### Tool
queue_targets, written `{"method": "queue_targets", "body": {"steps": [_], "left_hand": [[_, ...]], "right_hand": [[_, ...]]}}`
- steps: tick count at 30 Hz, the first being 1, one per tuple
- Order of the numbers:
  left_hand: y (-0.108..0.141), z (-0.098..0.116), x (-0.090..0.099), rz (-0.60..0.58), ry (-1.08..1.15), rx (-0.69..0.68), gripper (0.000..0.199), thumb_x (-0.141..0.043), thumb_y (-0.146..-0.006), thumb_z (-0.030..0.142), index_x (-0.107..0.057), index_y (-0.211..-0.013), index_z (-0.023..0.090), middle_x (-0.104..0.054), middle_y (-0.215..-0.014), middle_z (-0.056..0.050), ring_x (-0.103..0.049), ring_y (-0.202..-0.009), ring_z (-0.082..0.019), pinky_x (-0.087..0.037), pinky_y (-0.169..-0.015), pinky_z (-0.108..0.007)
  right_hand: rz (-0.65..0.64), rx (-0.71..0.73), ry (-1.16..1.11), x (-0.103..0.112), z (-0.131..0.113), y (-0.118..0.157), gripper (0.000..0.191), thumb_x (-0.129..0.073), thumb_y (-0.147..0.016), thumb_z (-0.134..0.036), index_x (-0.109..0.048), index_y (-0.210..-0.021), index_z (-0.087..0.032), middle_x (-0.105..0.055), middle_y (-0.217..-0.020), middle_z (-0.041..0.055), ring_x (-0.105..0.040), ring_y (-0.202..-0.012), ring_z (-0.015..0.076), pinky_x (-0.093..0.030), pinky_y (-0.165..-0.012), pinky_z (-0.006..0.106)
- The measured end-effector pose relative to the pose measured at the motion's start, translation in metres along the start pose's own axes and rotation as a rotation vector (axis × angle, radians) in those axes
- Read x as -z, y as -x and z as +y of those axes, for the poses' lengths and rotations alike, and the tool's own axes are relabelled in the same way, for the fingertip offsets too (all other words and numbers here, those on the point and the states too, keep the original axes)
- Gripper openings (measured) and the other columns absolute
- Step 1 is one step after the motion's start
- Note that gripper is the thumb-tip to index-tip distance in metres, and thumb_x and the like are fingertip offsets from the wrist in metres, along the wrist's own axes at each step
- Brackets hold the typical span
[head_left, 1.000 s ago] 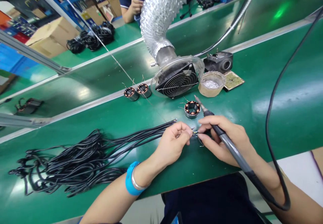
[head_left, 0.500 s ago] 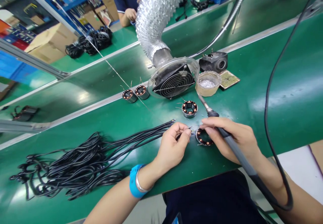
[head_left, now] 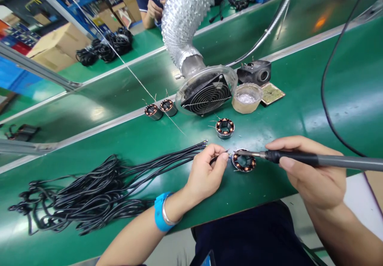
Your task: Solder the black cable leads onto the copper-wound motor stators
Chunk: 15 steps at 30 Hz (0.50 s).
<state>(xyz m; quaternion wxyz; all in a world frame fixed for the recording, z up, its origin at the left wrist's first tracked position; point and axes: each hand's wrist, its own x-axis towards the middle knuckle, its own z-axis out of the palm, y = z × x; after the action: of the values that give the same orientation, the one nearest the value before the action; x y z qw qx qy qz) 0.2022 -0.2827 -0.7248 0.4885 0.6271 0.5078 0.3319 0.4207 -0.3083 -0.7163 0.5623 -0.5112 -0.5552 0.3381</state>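
My right hand (head_left: 311,170) grips a soldering iron (head_left: 302,158) that lies nearly level. Its metal tip reaches over the rim of a motor stator (head_left: 243,161) with copper windings, close to the wires on its left side. Closed in a pinch, my left hand (head_left: 209,169) holds the end of a black cable (head_left: 214,160) against that side; whether the iron touches the wire is too small to tell. A second stator (head_left: 225,128) lies just behind. A bundle of black cables (head_left: 98,194) is spread to the left of my left hand.
A fume extractor fan (head_left: 209,96) on a silver duct (head_left: 191,22) hangs at the back. Beside it are a tub of silvery material (head_left: 247,98), a sponge tray (head_left: 272,94) and a black holder (head_left: 254,72). Two stators (head_left: 153,112) stand left. Across the bench, a co-worker's hand (head_left: 154,10) shows.
My right hand has moved right and swung the soldering iron from steep to nearly level, its tip now over the near stator. My left hand has stayed almost still.
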Motion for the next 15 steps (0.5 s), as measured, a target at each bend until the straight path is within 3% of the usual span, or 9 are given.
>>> {"method": "queue_targets", "body": {"steps": [8,15], "left_hand": [[0.001,0.0032,0.0004,-0.007,-0.05,-0.014,0.019,-0.053,-0.096,0.033,-0.057,-0.085,0.018,-0.053,-0.069,0.003,-0.044,-0.06,-0.011,-0.035,-0.059,-0.023],[0.0005,0.0041,0.0013,-0.002,-0.067,-0.045,0.017,-0.053,-0.095,0.031,-0.058,-0.085,0.018,-0.054,-0.069,0.002,-0.045,-0.06,-0.01,-0.036,-0.058,-0.022]], "right_hand": [[-0.042,0.043,0.036,-0.0004,-0.0056,-0.0027,0.014,-0.064,-0.087,-0.023,-0.075,-0.095,-0.025,-0.069,-0.074,0.0001,-0.056,-0.054,0.0138,-0.042,-0.048,0.027],[-0.03,0.071,0.04,-0.001,-0.0045,-0.0035,0.016,-0.063,-0.086,-0.02,-0.074,-0.095,-0.026,-0.07,-0.079,-0.0002,-0.059,-0.06,0.0143,-0.044,-0.05,0.026]]}}
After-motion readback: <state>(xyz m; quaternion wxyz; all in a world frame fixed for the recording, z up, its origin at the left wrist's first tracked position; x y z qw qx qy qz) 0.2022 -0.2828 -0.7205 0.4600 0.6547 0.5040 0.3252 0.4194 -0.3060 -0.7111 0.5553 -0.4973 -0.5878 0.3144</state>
